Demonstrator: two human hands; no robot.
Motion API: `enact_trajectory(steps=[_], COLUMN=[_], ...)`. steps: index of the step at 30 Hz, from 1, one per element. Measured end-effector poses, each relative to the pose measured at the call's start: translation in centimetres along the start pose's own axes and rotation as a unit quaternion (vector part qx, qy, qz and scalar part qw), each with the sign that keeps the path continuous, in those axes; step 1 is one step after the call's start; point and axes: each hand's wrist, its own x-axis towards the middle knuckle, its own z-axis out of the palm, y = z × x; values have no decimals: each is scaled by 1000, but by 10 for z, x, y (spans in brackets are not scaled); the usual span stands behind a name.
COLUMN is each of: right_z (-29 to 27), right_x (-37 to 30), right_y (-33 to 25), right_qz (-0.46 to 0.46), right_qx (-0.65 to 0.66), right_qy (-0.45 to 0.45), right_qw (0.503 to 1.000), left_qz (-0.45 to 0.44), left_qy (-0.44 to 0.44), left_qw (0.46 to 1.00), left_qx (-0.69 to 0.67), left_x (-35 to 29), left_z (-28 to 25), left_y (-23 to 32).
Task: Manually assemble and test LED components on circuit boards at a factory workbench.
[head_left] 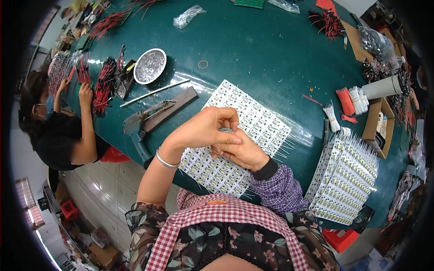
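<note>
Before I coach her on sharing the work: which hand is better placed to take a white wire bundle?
Right. The right hand is on the side where the white bundle lies; the left hand is farther off.

Single head-worn fisheye view, steeply downward and close over the green table [253, 49], edges bowed toward the rim.

On the green tabletop [253, 49] we see a round metal bowl [150, 66], red wire bundles [105, 86], a stack of white panels [348, 180] and a co-worker's hand [85, 95].
</note>
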Motion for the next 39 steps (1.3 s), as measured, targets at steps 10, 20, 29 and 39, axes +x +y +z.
enact_trajectory(steps=[10,20,29,39], right_z=[11,2,2,10], right_x=[-1,1,2,2], right_y=[-6,3,-2,6], right_qz=[10,63,2,-17], right_qx=[40,71,236,376], right_qy=[27,-5,-11,-6], right_qw=[999,995,972,926], left_qz=[29,-23,100,126], left_qy=[30,33,15,30], left_qw=[998,999,994,988], left_qx=[-43,-9,37,87], left_x=[1,-1,-18,-11], left_z=[-2,-2,-18,2], left_y=[-11,-10,-14,-13])
